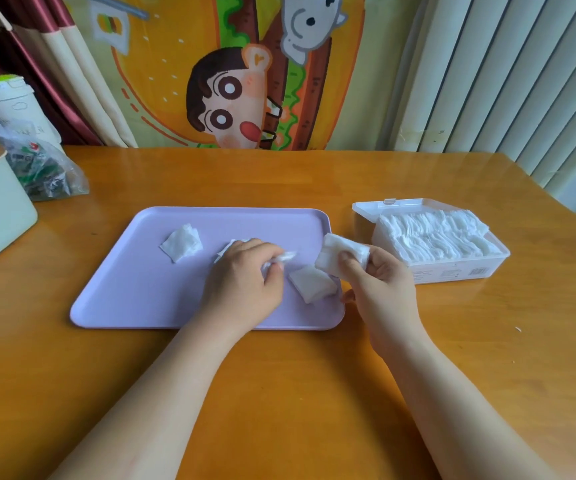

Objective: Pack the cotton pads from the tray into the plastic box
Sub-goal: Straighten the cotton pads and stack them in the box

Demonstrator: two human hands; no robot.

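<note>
From here I see the left hand (245, 282) low over the flat lilac plastic tray (134, 278), its grip pinching one crumpled white cotton pad (285, 257); the right hand (381, 282) is at the tray's right edge, its grip wrapped round a small stack of white pads (340, 256); a loose square pad (181, 242) lies on the tray; the clear rectangular plastic box (452, 271), full of pads, stands on the orange counter (279, 178) just right.
</note>
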